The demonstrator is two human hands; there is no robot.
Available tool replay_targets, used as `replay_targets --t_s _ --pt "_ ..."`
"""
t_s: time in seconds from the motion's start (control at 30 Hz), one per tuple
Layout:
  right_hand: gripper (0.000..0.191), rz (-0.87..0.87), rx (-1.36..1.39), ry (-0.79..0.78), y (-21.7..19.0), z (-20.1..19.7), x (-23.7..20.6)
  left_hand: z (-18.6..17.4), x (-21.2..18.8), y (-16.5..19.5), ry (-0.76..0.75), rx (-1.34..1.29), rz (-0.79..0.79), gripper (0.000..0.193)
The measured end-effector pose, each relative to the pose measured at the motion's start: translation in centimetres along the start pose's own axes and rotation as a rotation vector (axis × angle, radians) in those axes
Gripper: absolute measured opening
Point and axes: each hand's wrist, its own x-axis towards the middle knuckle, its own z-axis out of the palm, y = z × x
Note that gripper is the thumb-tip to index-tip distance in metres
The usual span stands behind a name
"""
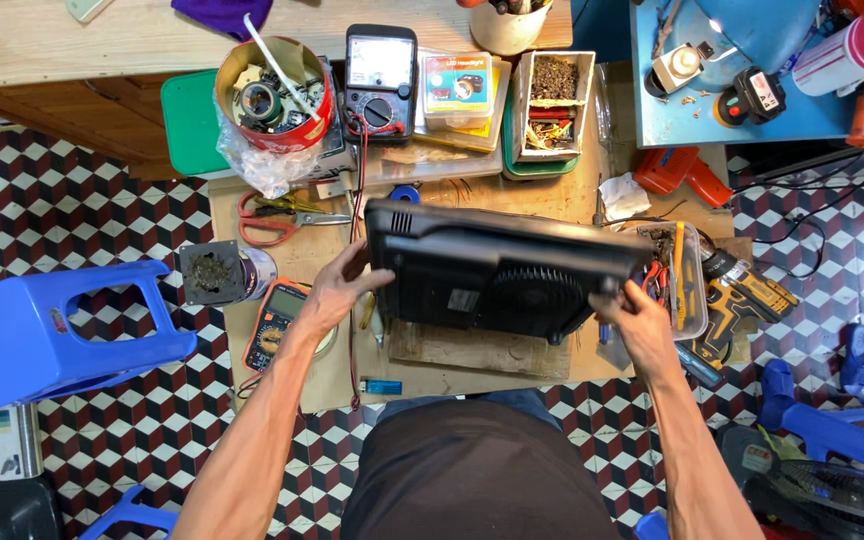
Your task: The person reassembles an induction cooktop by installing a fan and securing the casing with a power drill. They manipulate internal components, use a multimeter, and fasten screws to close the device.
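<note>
Overhead, both hands' grip [337, 290] [632, 318] flanks the black cooker [497, 270].

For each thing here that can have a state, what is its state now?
Black appliance: lifted, tilted, underside with round vent showing.
Left hand: grips its left edge.
Right hand: grips its right edge.
Red tin: open, full of parts.
Scissors: lying flat, blades nearly shut.
Cardboard box: open, holds small hardware.
Blue stool: tipped on its side.
</note>
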Motion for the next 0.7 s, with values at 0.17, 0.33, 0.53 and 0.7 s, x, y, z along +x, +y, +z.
replay_targets --t_s 0.17,0.33,0.53,0.7 --pt "0.05 0.086 -0.055 0.01 1.1 0.1 3.3 0.7 1.5 -0.9 0.116 0.231 -0.194 0.081" --pt "0.051 0.299 -0.05 -0.032 4.5 0.9 3.0 2.5 0.8 -3.5 0.139 0.188 -0.37 0.074" --pt "0.054 0.413 -0.051 -0.079 9.4 1.7 2.2 3.7 0.7 -7.3 0.073 0.175 -0.466 0.068" --pt "0.06 0.437 -0.079 -0.066 12.1 2.8 3.0 4.1 0.8 -10.4 0.095 0.136 -0.408 0.059"
